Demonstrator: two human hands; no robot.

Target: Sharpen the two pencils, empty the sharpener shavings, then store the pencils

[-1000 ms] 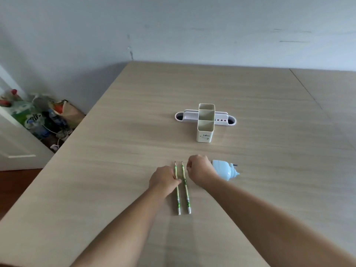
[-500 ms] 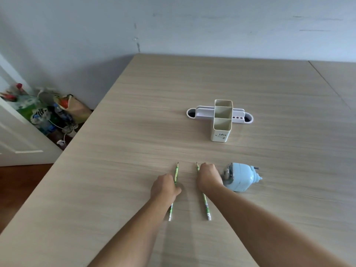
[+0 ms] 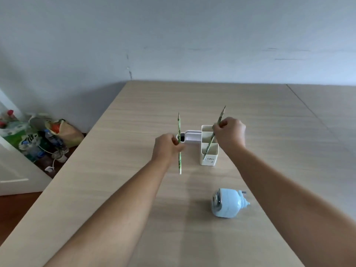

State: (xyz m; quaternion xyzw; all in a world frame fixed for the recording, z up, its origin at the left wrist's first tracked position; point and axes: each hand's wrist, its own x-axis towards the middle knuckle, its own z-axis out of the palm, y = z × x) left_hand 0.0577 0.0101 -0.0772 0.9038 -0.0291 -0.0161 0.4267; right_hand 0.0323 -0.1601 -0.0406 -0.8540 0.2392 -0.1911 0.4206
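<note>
Both hands were raised above the wooden table (image 3: 134,189), each with its fingers pinched together on a green patterned pencil; the left hand (image 3: 166,146) gripped the left pencil (image 3: 179,132) near its middle, and that pencil stood nearly upright, sharpened tip up, its lower end hanging clear above the tabletop just to the left of the holder; the right hand (image 3: 230,134) clamped the right pencil (image 3: 219,117) a little above the middle, tilted with its point leaning up and to the right; the lower part of that pencil ran down across the white pencil holder (image 3: 209,158), apparently into its nearest compartment, though whether the end touched the bottom could not be told; the holder was a tall upright box with stacked square openings, joined behind to a low white tray (image 3: 189,137) with a dark round hole at its left end, partly hidden by the left hand; the light blue sharpener (image 3: 227,203) lay on its side on the table, nearer the person and well apart from the holder, just beside the right forearm, its grey pencil opening facing left; beyond the table's left edge, bags and bottles (image 3: 38,135) were heaped on the floor against the grey wall (image 3: 173,35).
</note>
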